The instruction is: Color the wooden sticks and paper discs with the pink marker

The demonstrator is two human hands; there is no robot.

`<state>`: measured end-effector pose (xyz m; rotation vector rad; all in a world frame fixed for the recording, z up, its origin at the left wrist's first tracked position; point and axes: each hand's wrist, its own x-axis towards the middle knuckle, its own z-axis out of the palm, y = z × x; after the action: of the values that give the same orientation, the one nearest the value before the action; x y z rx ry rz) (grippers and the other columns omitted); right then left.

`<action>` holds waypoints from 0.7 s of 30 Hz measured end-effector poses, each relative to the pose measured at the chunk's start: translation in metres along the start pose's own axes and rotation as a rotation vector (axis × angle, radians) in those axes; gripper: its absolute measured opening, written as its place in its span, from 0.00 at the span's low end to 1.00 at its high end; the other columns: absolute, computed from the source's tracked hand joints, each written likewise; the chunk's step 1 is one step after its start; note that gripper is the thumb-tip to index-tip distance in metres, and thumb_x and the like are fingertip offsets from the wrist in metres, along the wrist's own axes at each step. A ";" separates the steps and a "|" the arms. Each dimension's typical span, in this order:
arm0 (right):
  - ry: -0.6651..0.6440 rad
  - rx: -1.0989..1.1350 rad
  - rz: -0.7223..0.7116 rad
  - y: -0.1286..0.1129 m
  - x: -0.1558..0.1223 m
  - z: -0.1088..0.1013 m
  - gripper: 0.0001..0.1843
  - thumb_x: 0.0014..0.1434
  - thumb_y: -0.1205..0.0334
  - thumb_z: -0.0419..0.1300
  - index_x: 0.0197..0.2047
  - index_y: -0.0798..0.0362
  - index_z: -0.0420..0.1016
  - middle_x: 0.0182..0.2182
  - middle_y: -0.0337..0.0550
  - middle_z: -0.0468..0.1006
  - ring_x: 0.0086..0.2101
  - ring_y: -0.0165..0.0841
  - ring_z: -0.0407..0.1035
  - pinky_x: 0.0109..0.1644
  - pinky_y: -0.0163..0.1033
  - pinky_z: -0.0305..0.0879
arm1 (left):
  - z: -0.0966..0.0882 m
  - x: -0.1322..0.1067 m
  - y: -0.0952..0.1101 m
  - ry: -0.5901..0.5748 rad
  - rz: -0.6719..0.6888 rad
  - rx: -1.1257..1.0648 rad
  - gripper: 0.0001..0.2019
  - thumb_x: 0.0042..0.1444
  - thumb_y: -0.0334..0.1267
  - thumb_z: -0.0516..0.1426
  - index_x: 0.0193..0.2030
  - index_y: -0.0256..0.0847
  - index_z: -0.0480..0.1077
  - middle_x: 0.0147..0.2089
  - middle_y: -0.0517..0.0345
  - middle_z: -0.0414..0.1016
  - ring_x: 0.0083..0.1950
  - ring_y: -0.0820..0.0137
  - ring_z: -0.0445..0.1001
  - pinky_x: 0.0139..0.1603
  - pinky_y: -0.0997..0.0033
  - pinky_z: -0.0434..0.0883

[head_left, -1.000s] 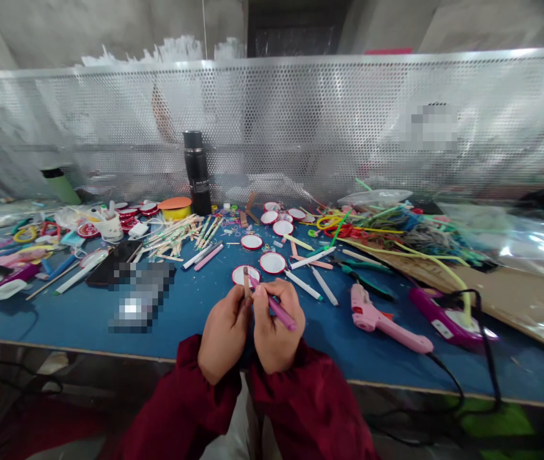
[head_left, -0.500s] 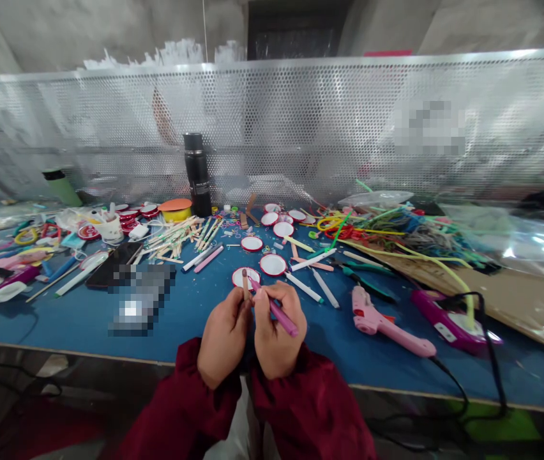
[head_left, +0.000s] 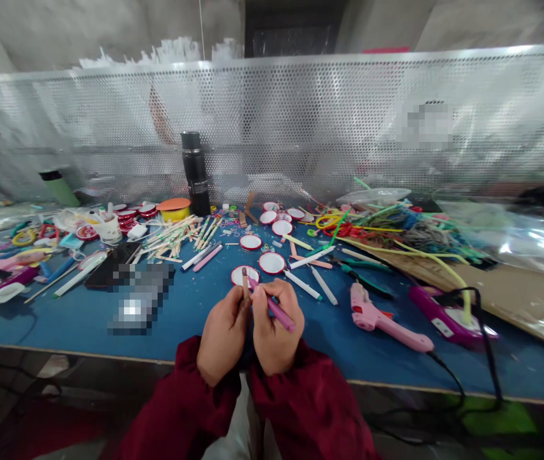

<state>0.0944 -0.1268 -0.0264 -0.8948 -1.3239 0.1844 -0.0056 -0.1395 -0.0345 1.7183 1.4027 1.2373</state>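
Note:
My left hand [head_left: 224, 331] is closed around a small wooden craft stick [head_left: 246, 285], held upright, with a dark purplish-brown patch at its top end. A purple marker pen [head_left: 279, 313] is gripped in my right hand [head_left: 278, 329], its tip pointing up and left beside the stick; whether they touch I cannot tell. Both hands are close together over the table's front part. Just behind them lies a white disc with a red rim [head_left: 238, 275], partly covered by the stick and pen. A second such disc [head_left: 272, 262] rests a little to the right.
On the blue table [head_left: 320, 348], a pink glue gun [head_left: 387, 322] and green-handled pliers [head_left: 368, 281] lie at right. Left are phones [head_left: 109, 265], a heap of sticks [head_left: 176, 235] and several pens. A black bottle [head_left: 196, 172] stands before the perforated metal screen [head_left: 301, 121].
The view has shifted very slightly. My hands keep the same hold on the stick and marker; the pen's back end sits marginally higher and further left.

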 end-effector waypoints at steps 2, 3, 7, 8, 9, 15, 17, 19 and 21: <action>-0.009 0.004 -0.009 0.000 0.000 0.000 0.06 0.65 0.65 0.58 0.34 0.51 0.70 0.31 0.39 0.73 0.34 0.33 0.69 0.40 0.40 0.66 | 0.000 0.000 0.000 -0.002 0.004 -0.002 0.11 0.68 0.43 0.48 0.36 0.43 0.64 0.33 0.59 0.72 0.35 0.69 0.68 0.42 0.72 0.65; -0.017 0.006 -0.015 0.000 0.000 0.000 0.06 0.65 0.65 0.58 0.35 0.51 0.70 0.31 0.39 0.74 0.34 0.33 0.69 0.40 0.40 0.67 | 0.000 0.000 0.000 -0.002 0.006 -0.003 0.11 0.68 0.43 0.48 0.37 0.43 0.64 0.33 0.59 0.72 0.34 0.70 0.67 0.42 0.72 0.65; -0.020 -0.008 -0.022 0.000 0.001 0.000 0.06 0.65 0.65 0.57 0.35 0.50 0.71 0.31 0.39 0.74 0.34 0.33 0.70 0.41 0.41 0.67 | 0.000 0.000 0.000 -0.001 0.006 0.000 0.10 0.68 0.42 0.48 0.36 0.43 0.64 0.33 0.60 0.72 0.34 0.70 0.67 0.43 0.72 0.66; -0.011 -0.016 -0.019 0.000 0.001 0.000 0.06 0.65 0.64 0.57 0.34 0.50 0.70 0.31 0.40 0.74 0.34 0.34 0.70 0.41 0.41 0.67 | 0.000 0.000 0.000 -0.002 0.005 0.004 0.10 0.68 0.42 0.48 0.36 0.43 0.64 0.33 0.59 0.72 0.34 0.70 0.67 0.43 0.72 0.66; -0.003 -0.022 -0.014 0.000 0.001 0.000 0.06 0.65 0.64 0.57 0.34 0.50 0.70 0.31 0.40 0.74 0.34 0.34 0.70 0.41 0.41 0.67 | 0.000 0.000 0.000 -0.004 0.004 0.009 0.10 0.68 0.42 0.48 0.37 0.43 0.64 0.34 0.59 0.72 0.35 0.69 0.68 0.42 0.72 0.66; -0.028 -0.002 -0.031 -0.001 0.001 0.000 0.06 0.65 0.65 0.58 0.34 0.50 0.70 0.30 0.39 0.74 0.34 0.33 0.70 0.42 0.41 0.67 | 0.000 0.001 0.001 -0.004 0.012 0.011 0.11 0.68 0.43 0.48 0.36 0.43 0.65 0.32 0.59 0.72 0.33 0.69 0.67 0.43 0.71 0.66; -0.021 -0.004 -0.023 -0.001 0.001 0.000 0.06 0.65 0.65 0.58 0.35 0.50 0.70 0.30 0.39 0.75 0.34 0.33 0.70 0.42 0.41 0.67 | 0.000 0.001 0.001 -0.007 0.011 0.015 0.11 0.68 0.43 0.48 0.36 0.43 0.64 0.32 0.59 0.71 0.33 0.69 0.66 0.43 0.71 0.66; -0.003 -0.011 -0.029 -0.001 0.001 0.000 0.06 0.65 0.64 0.58 0.35 0.50 0.71 0.31 0.39 0.75 0.34 0.34 0.70 0.42 0.42 0.67 | -0.001 0.000 0.002 -0.010 0.008 0.017 0.11 0.68 0.43 0.48 0.36 0.43 0.64 0.32 0.59 0.71 0.34 0.69 0.67 0.42 0.71 0.66; 0.014 -0.020 -0.046 -0.001 0.001 0.000 0.06 0.65 0.65 0.57 0.35 0.50 0.71 0.31 0.39 0.75 0.35 0.34 0.71 0.44 0.43 0.68 | -0.001 0.000 0.002 -0.007 0.008 0.017 0.11 0.68 0.43 0.47 0.37 0.43 0.64 0.34 0.58 0.72 0.36 0.68 0.68 0.42 0.71 0.66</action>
<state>0.0947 -0.1272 -0.0251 -0.8804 -1.3344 0.1287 -0.0056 -0.1403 -0.0323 1.7394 1.4069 1.2261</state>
